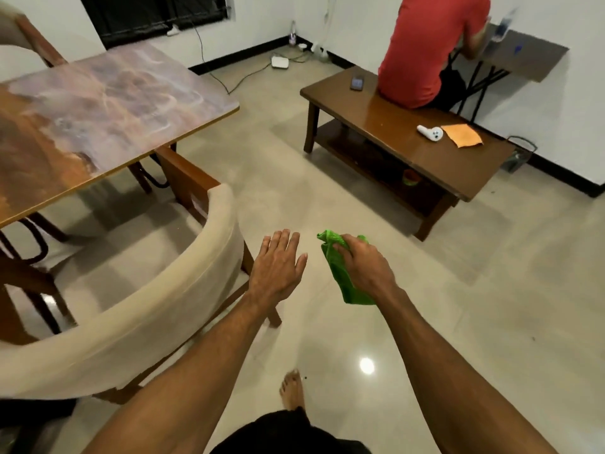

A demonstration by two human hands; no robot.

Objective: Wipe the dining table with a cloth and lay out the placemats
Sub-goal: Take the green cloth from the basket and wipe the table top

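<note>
Green cloth (343, 273), one; two hands.

Two bare forearms without sleeves, watch or rings, ending in an ungloved left hand (278, 267) and an ungloved right hand (363, 265), above black shorts (288, 432) of a soft dark cloth and one bare, unshod foot (292, 389).
</note>
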